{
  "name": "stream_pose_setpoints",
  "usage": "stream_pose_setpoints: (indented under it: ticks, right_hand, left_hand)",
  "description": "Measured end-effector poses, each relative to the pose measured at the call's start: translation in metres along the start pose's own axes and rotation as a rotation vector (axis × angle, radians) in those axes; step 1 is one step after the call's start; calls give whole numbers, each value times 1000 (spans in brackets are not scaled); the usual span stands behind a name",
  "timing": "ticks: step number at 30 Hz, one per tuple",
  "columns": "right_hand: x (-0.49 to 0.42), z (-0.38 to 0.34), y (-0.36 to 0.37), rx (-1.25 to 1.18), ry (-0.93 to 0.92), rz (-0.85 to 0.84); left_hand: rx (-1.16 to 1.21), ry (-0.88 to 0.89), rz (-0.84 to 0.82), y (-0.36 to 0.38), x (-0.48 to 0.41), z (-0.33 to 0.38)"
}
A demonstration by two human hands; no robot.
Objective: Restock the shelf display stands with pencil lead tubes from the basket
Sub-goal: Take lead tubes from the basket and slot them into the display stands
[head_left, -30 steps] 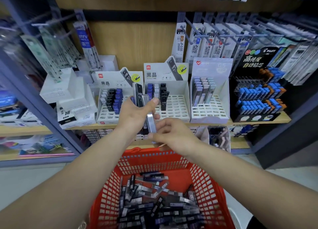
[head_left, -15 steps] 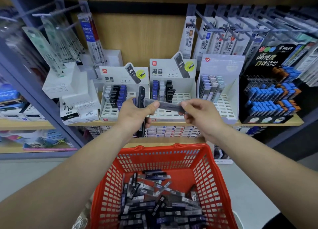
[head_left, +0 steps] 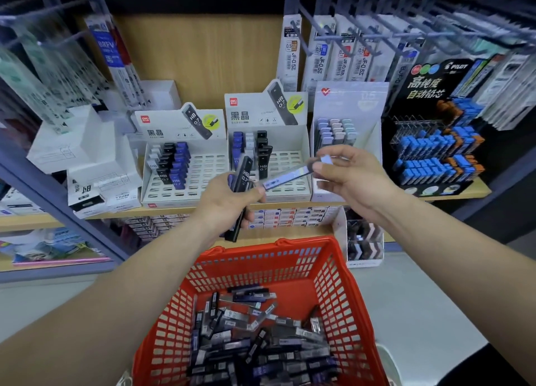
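Pencil lead tube (head_left: 290, 174), centre frame: your right hand (head_left: 351, 177) pinches its capped end, now raised toward the pale stand (head_left: 374, 142) at right; your left hand (head_left: 229, 203) grips spare black tubes (head_left: 243, 177). Slotting likely follows; the basket (head_left: 336, 272) below holds plenty more.

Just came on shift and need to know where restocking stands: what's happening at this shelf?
A person is restocking pencil lead. The left hand grips a few tubes, a black HB 0.7 tube foremost. The right hand pinches a clear tube with a pale blue cap in its fingers, in front of the white cardboard display stands, not yet slotted in. Both stands have many empty slots. The red plastic basket below holds a heap of loose tubes.
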State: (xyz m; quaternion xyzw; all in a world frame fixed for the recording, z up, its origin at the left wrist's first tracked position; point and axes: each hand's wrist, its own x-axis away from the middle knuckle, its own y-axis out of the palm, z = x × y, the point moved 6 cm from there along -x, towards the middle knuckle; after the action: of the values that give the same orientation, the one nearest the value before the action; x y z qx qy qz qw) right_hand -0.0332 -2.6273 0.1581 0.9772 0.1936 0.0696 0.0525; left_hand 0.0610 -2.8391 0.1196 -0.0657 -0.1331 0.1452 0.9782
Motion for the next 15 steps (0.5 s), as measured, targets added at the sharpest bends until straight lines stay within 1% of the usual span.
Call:
stream_pose_setpoints:
  ticks: [2,3,5,7,10,15]
  right_hand:
    - [-3,-7,-15,17,-39,86]
    - [-5,-13,-25,86,-83,143]
    - [-9,-25,-48,370,-209,262]
    - [-12,-32,-65,627,-307,330]
    - [-20,-30,-78,713,-334,342]
    - [-33,-23,-76,835,-334,276]
  left_hand:
    - [-50,-36,-83,15,1,-5]
    - [-61,-47,-105,21,1,-7]
    - [-71,-57,-118,28,0,-9]
    - [-73,-62,-110,31,-2,-10]
    - [-54,-65,-108,32,-5,-11]
    - [-37,-55,-77,30,-9,-15]
